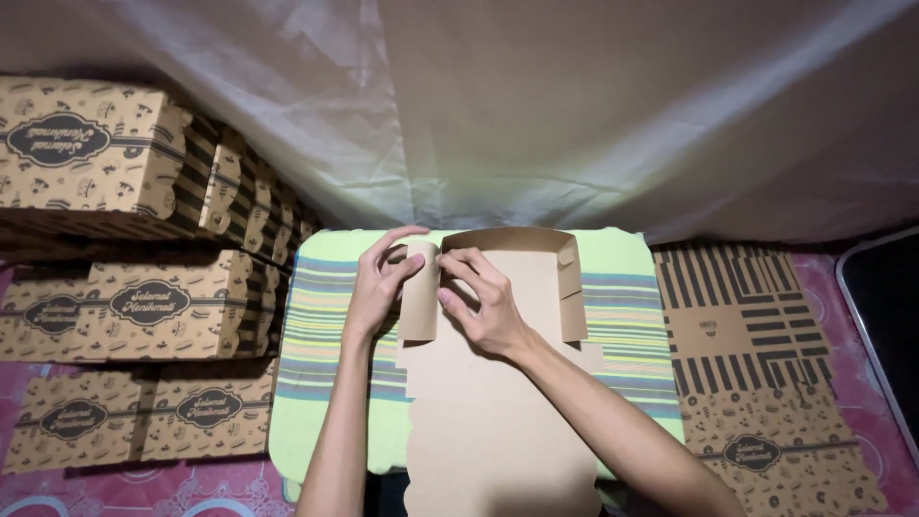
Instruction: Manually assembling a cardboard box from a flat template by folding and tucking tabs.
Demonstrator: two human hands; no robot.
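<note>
Cardboard box blank (498, 402) corner pinched by left hand (378, 282) and right hand (483, 297).

A makeshift home packing spot was seen, where food boxes were being folded by hand. Finished brown printed cardboard boxes (115, 239) were stacked in rows at the left, and a pile of flat, unfolded printed box blanks (756, 383) was laid at the right. A green striped cushion (316, 364) on a pink patterned floor mat (862, 402) was used as a work surface, backed by a draped pale sheet (574, 115).

One head-worn view, close above, angled down over the hands (436, 287) toward the draped backdrop (574, 105).
</note>
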